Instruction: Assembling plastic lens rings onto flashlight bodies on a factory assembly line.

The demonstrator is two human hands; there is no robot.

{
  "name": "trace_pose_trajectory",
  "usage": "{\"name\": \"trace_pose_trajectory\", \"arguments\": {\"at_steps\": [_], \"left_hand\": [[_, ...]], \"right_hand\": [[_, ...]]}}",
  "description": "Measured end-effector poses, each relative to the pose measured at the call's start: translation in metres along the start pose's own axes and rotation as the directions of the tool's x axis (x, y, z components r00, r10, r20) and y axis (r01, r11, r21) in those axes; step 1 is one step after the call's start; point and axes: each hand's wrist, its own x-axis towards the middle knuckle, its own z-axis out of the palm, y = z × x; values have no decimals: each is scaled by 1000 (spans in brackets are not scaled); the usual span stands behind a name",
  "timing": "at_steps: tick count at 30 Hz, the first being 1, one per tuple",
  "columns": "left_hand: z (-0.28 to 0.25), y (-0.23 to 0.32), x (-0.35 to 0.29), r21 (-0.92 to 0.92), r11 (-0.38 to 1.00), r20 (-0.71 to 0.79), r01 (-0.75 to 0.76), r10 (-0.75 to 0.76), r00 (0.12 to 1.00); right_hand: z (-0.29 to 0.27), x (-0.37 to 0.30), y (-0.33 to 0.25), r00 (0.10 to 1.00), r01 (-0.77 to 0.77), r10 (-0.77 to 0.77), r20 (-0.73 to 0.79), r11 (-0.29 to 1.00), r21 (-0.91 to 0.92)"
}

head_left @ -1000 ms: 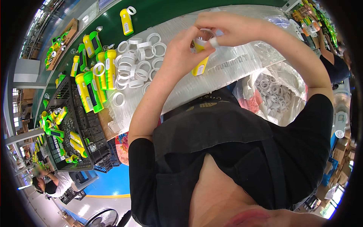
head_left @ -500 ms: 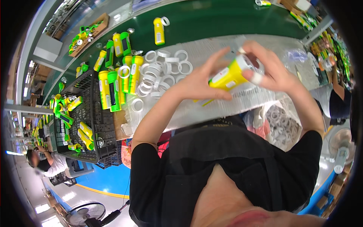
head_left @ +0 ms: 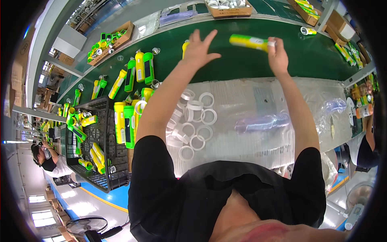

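Head view: a person in a black top reached both arms forward over a green conveyor belt (head_left: 242, 60).
Right hand: the right hand (head_left: 277, 57) gripped a yellow-and-green flashlight (head_left: 248, 42) by its right end, fingers clamped round it.
Flashlight position: it lay roughly level above the belt, its body sticking out to the left of the hand.
Left hand: the left hand (head_left: 199, 49) hovered over the belt with fingers spread apart, holding nothing; a yellow flashlight (head_left: 185, 47) lay partly hidden just beside it.
Near the body: a clear plastic sheet (head_left: 258, 117) covered the bench, with white plastic rings (head_left: 197, 121) scattered on it between the arms.
Left side: a black crate (head_left: 98, 157) held more flashlights, and a row of green and yellow flashlights (head_left: 139, 68) lay on the belt.
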Motion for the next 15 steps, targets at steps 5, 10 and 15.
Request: {"name": "trace_pose_trajectory", "arguments": {"at_steps": [5, 10, 15], "left_hand": [[50, -65, 15, 269, 950, 298, 161, -241, 924], [62, -87, 3, 20, 996, 74, 88, -90, 993], [44, -57, 18, -210, 977, -266, -47, -11, 964]], "right_hand": [[12, 58, 61, 960, -146, 262, 101, 774, -616], [43, 5, -29, 875, 355, -332, 353, 935, -1], [141, -22, -78, 622, -115, -120, 774, 963, 242]]}}
